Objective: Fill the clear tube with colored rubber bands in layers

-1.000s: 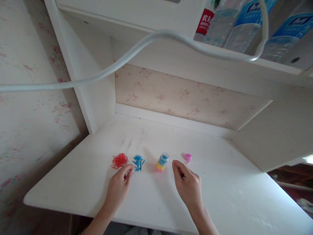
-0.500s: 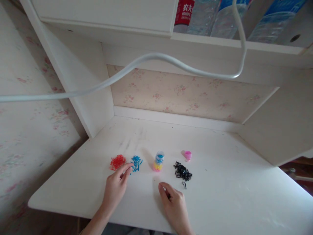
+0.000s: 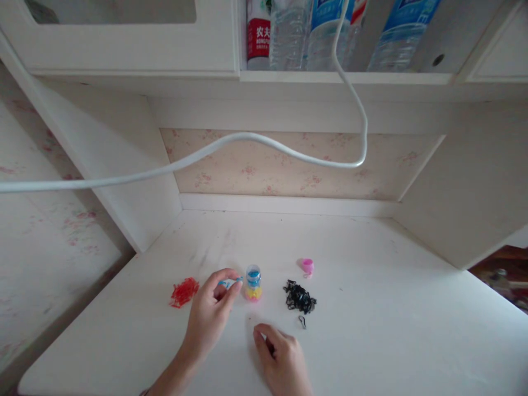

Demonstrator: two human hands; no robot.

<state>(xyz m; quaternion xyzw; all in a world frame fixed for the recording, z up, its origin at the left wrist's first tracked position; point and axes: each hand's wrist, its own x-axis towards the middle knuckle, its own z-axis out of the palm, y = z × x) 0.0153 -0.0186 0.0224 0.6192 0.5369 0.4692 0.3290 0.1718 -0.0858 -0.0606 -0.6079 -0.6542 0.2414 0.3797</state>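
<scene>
Left hand and right hand are showing above one white desk. Compared with half a second ago, the left hand is moving rightward from the blue heap to the side of the jar, and its thumb and forefinger are now pinching a blue band. The right hand is staying near the front, clear of the black heap it was covering a second ago; its fingers are curling in loosely, and whether they are holding anything cannot be told.

One pale cord is stretching across the view, and at least four bottles are standing on the shelf above. One clear jar is standing upright, showing blue, yellow and pink layers. Three heaps are lying about: one red heap left of the left hand, one blue, partly hidden behind its fingers, and one black beyond the right hand. One pink cap is sitting behind the black heap, and one single black band is lying just in front of it. The jar is standing just right of the left fingertips, beyond the right hand.
</scene>
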